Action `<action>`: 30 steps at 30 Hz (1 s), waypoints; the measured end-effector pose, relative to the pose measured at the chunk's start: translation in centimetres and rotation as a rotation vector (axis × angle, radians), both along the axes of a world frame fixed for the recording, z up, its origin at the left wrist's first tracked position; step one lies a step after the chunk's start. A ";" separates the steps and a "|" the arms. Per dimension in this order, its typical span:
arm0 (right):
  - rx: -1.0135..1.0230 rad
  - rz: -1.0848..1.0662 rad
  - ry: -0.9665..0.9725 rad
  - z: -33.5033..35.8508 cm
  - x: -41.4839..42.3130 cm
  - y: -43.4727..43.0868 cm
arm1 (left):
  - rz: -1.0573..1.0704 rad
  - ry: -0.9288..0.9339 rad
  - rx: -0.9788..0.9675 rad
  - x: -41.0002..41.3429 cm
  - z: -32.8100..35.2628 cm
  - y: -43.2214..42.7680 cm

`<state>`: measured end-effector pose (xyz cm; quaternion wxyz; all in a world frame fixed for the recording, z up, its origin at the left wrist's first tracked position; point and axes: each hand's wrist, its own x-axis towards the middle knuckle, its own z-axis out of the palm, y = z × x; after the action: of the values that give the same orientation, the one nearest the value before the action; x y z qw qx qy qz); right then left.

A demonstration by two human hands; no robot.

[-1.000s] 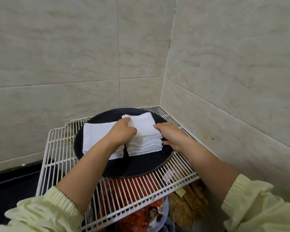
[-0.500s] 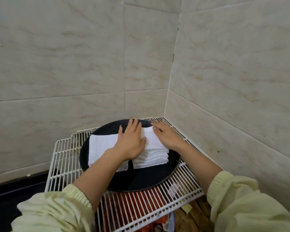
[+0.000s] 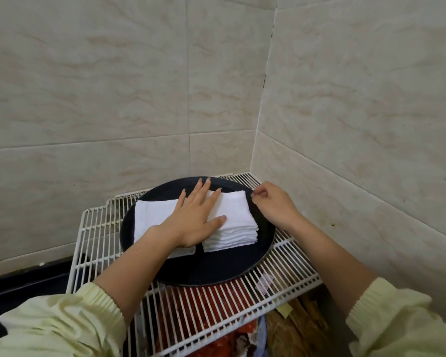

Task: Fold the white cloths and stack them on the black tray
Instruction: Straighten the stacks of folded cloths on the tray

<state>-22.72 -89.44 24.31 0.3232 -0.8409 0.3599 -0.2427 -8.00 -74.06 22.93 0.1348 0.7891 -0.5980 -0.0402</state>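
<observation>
A round black tray (image 3: pixel 216 269) sits on a white wire rack. Two piles of folded white cloths lie side by side on it. The left pile (image 3: pixel 152 217) is low. The right pile (image 3: pixel 236 228) is several cloths thick. My left hand (image 3: pixel 193 217) lies flat with fingers spread, pressing down across the gap onto both piles. My right hand (image 3: pixel 271 204) is at the far right corner of the right pile, thumb and forefinger pinched together on the corner of its top cloth.
The wire rack (image 3: pixel 95 235) fills a corner between two tiled walls (image 3: pixel 345 124). Under the rack are a red bag (image 3: pixel 206 305) and brown dried sticks (image 3: pixel 301 328). A dark counter (image 3: pixel 23 284) lies to the left.
My left hand opened from curled to flat and now presses on both piles. My right hand slid off the right pile's side to its far corner. The view shifted upward.
</observation>
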 end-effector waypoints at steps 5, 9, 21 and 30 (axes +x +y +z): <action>0.027 0.237 0.367 1.2 -4.1 1.4 | -0.075 -0.021 0.011 -0.4 -0.2 0.8; -0.016 0.270 0.370 0.6 -4.6 2.2 | -0.145 -0.127 -0.043 -1.8 -0.1 0.5; -0.076 0.164 0.200 0.3 -4.0 2.6 | -0.174 -0.262 -0.162 -4.2 -0.1 -0.8; -0.202 0.170 0.146 1.1 -3.9 3.3 | -0.140 -0.284 -0.186 -3.9 -0.3 -0.5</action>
<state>-26.67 -86.09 25.39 0.2293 -0.9120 0.2836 -0.1879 -11.93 -74.57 22.58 0.1183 0.7272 -0.6657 0.1180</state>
